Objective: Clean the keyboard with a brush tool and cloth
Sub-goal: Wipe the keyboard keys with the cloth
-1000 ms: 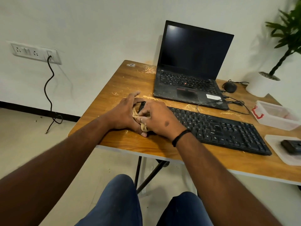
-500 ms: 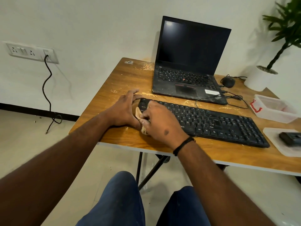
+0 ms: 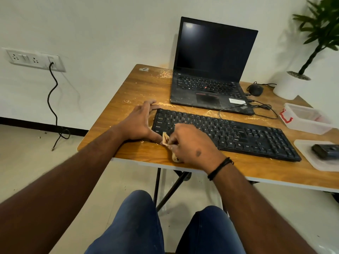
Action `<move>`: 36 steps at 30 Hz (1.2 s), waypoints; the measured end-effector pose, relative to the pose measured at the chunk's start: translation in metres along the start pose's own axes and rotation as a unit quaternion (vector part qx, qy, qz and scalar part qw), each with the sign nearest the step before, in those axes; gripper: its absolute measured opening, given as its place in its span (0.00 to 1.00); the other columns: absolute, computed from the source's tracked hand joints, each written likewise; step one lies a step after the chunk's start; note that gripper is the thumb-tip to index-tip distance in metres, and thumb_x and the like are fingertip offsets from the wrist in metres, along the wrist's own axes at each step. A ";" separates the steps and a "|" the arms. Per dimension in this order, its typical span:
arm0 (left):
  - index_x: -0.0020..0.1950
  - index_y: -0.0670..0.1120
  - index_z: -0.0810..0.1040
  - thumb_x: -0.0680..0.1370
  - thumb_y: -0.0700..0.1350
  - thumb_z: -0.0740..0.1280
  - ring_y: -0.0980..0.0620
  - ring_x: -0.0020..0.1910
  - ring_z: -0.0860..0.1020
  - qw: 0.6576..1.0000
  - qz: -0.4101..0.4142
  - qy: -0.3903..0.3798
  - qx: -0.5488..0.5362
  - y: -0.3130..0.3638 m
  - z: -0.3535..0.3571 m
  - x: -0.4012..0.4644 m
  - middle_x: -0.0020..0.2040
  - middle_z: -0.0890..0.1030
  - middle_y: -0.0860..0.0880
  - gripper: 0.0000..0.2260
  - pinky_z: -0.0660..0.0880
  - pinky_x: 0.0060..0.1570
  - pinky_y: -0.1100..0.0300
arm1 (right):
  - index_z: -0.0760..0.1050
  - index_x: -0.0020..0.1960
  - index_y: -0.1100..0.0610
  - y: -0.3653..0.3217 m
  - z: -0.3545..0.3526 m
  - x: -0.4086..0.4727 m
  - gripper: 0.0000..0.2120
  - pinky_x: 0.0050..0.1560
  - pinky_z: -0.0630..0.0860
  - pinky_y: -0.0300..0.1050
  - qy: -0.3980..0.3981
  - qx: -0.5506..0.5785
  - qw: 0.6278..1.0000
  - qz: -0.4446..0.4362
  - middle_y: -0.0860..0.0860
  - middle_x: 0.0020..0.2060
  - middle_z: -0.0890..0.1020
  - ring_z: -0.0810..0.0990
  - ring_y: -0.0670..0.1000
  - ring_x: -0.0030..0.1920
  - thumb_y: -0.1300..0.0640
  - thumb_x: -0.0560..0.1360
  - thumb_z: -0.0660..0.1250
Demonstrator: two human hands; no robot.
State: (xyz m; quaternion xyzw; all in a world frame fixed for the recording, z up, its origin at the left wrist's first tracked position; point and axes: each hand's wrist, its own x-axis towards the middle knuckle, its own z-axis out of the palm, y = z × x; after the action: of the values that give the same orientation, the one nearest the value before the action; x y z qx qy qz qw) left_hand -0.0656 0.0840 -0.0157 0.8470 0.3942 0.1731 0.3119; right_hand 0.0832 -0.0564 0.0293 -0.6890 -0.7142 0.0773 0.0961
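A black keyboard (image 3: 238, 132) lies along the front of the wooden table (image 3: 128, 92), with sawdust-like crumbs scattered around it. My left hand (image 3: 141, 123) lies against the keyboard's left end, fingers along its far corner and thumb at the near corner. My right hand (image 3: 190, 143) grips a small beige cloth (image 3: 166, 139) and holds it at the keyboard's front left corner, near the Ctrl key. Most of the cloth is hidden inside the fist. No brush tool is visible.
An open black laptop (image 3: 211, 70) stands behind the keyboard, with a mouse (image 3: 255, 89) and cables to its right. A clear plastic box (image 3: 308, 118) and a lid holding a dark object (image 3: 324, 151) sit at the right. A potted plant (image 3: 293, 83) stands in the corner.
My right hand has slid with the cloth from the keyboard's left end towards its front edge, uncovering the left keys. My left hand stays at the left end.
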 end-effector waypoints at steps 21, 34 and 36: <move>0.80 0.55 0.49 0.52 0.66 0.81 0.46 0.77 0.57 1.000 -0.009 -0.004 0.019 0.000 0.002 0.001 0.79 0.58 0.47 0.64 0.63 0.72 0.47 | 0.84 0.45 0.55 0.007 -0.007 0.019 0.10 0.41 0.69 0.40 0.203 0.061 0.975 0.063 0.49 0.43 0.73 0.71 0.46 0.42 0.53 0.80 0.66; 0.80 0.53 0.51 0.56 0.63 0.83 0.47 0.77 0.58 1.000 0.009 0.005 0.026 0.001 0.002 0.000 0.78 0.61 0.49 0.61 0.62 0.73 0.46 | 0.83 0.39 0.54 0.009 -0.009 0.020 0.10 0.45 0.80 0.43 0.117 0.067 0.988 0.074 0.50 0.43 0.82 0.79 0.46 0.41 0.56 0.78 0.68; 0.80 0.53 0.51 0.56 0.62 0.83 0.47 0.76 0.58 1.000 0.007 0.006 0.026 0.002 0.002 0.000 0.78 0.61 0.48 0.61 0.62 0.73 0.47 | 0.84 0.40 0.55 0.012 -0.013 0.040 0.10 0.45 0.77 0.41 0.194 0.080 0.975 0.067 0.49 0.45 0.79 0.77 0.46 0.42 0.56 0.78 0.68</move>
State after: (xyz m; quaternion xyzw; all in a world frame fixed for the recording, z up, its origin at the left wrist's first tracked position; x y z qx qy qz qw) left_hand -0.0634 0.0818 -0.0156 0.8565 0.3946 0.1699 0.2860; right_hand 0.0965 -0.0164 0.0401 -0.7271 -0.6256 0.0054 0.2826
